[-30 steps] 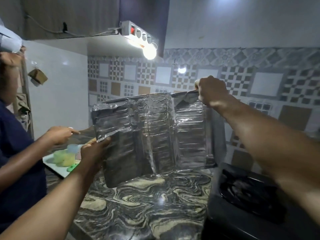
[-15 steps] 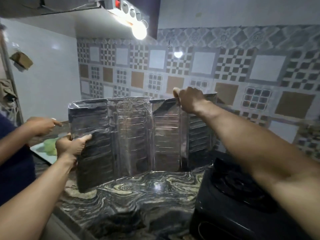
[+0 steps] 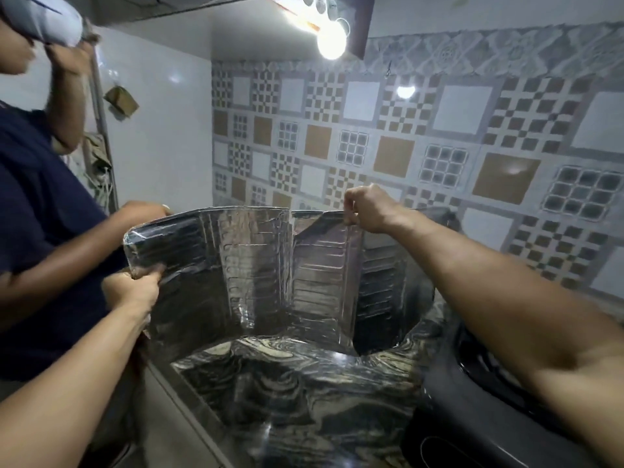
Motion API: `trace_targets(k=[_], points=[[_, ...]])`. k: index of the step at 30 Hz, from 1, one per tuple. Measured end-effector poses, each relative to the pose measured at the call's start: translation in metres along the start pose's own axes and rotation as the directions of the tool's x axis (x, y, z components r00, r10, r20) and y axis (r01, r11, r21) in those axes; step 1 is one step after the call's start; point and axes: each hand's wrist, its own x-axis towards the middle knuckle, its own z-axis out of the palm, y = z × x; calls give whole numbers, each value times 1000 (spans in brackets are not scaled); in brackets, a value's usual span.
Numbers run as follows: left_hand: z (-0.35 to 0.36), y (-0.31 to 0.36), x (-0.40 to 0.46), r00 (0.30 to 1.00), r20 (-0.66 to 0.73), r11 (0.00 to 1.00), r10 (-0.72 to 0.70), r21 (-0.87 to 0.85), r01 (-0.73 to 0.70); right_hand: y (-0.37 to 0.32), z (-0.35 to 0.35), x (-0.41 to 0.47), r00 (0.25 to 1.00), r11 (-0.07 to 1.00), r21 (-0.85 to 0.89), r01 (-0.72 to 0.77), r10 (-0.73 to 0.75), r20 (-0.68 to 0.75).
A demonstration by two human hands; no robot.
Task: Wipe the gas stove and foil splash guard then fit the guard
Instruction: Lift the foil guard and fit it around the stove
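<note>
- Overhead, a patterned tile wall (image 3: 422, 136) filled the view from twelve to three o'clock, with a lit bulb (image 3: 331, 40) glaring at twelve.
- A marbled countertop (image 3: 297, 393) spread across the six o'clock area, dark with pale swirls.
- A second person in a dark shirt (image 3: 37, 238) stood at nine o'clock, one arm raised to the head and one hand reaching behind the guard's upper left edge.
- The foil splash guard (image 3: 256, 271) stood unfolded in several ribbed panels at the centre, its lower edge touching or just above the countertop; which, I could not tell.
- The gas stove (image 3: 472, 410) sat at four o'clock, black, just beside the guard's right panels.
- The left hand (image 3: 133, 290) at eight o'clock gripped the guard's left edge, fingers curled round the foil.
- The right hand (image 3: 366, 209) at one o'clock pinched the top edge of a middle panel, knuckles upward.
</note>
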Motion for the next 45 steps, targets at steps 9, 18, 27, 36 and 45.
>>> trace_targets(k=[9,18,27,36,45], points=[[-31,-8,7,1000,-22,997,22,76,-20,12,29,-11,932,993,-96,-68,97,348],[-44,-8,10,998,-34,998,-49,46,51,57,46,-29,958,961,-215,-171,214,192],[0,12,-8,995,76,998,-64,-3,64,66,-21,-3,979,850,-486,-202,163,-123],[80,21,-42,954,301,998,-6,-53,23,128,-64,-21,948,828,-470,-307,220,-231],[169,24,-105,816,577,994,41,-105,24,235,-92,-76,918,779,-509,-368,214,-335]])
